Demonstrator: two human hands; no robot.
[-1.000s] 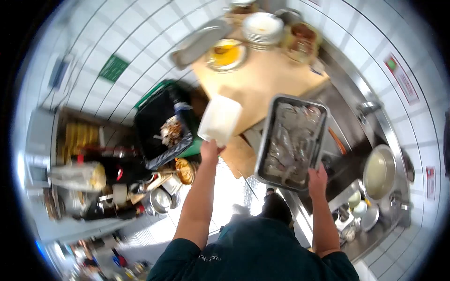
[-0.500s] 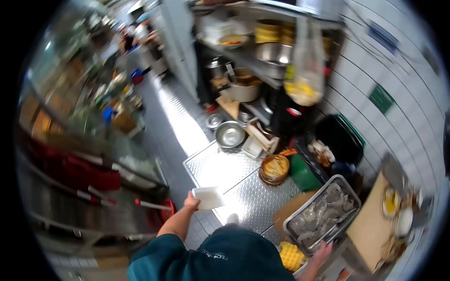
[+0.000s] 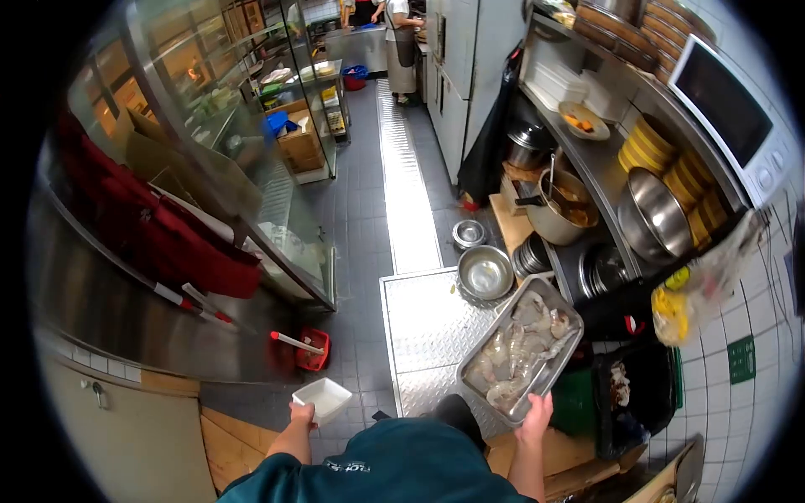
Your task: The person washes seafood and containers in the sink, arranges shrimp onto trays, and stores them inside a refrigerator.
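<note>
Metal tray (image 3: 560, 360) ahead of right grip (image 3: 534, 417), near end held; left grip (image 3: 303, 414) holds container (image 3: 325, 397).

A commercial kitchen: a floor grate (image 3: 409, 201), cooking pot (image 3: 547, 225), shelved steel bowl (image 3: 652, 220) and microwave (image 3: 728, 117) are beyond the right hand (image 3: 534, 418).

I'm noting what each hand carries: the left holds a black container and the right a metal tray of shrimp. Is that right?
Not quite: the container in the left hand is white, not black, as the head view shows. The right hand does hold a metal tray of shrimp.
</note>
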